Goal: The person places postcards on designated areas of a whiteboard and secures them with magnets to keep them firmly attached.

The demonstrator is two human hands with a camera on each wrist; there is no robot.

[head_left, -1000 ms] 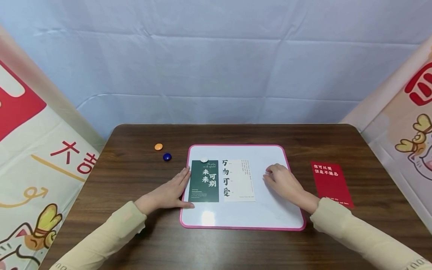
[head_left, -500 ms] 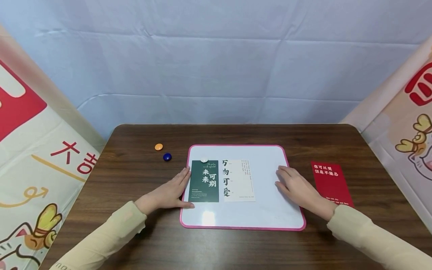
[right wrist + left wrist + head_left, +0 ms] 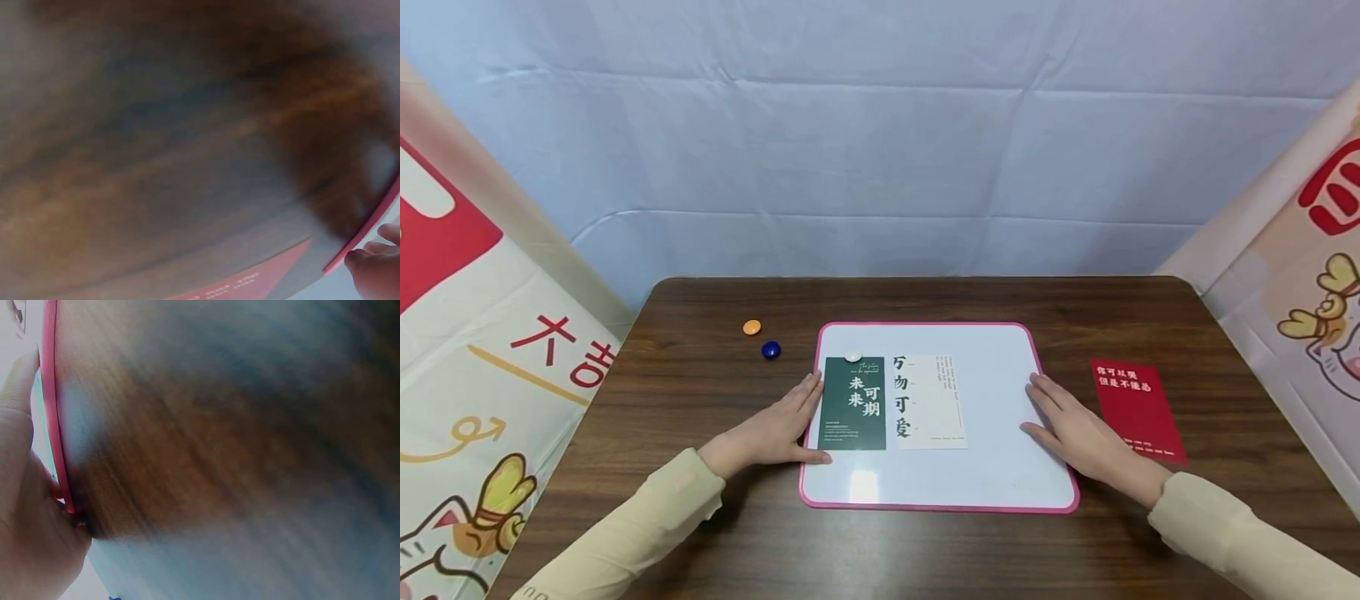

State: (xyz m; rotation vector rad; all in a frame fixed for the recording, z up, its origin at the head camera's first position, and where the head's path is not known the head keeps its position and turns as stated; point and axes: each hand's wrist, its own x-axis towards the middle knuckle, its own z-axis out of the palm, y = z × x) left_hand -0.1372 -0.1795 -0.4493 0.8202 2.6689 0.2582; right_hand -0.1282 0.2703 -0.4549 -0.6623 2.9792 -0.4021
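Note:
A whiteboard (image 3: 955, 483) with a pink rim lies flat on the table. My left hand (image 3: 771, 429) rests along its left edge, fingers straight and thumb spread over the board's surface. At the right edge my right hand (image 3: 1082, 437) touches the rim with extended fingers, its thumb over the white surface. A dark green card (image 3: 853, 421) lies on the board's left part, a round white magnet (image 3: 853, 356) at its top edge. Beside it is a white card (image 3: 936, 408) with black lettering. The left wrist view shows the pink rim (image 3: 52, 412) against that hand.
An orange round magnet (image 3: 752, 327) and a dark blue one (image 3: 771, 350) sit on the wooden table (image 3: 880, 554), left of the board. A red card (image 3: 1127, 408) lies to the right, near my right hand. Behind the table hangs a pale cloth (image 3: 880, 167).
My right hand has moved right, from over the board beside the white card to the board's right edge, and its fingers have straightened. The left hand stays in place.

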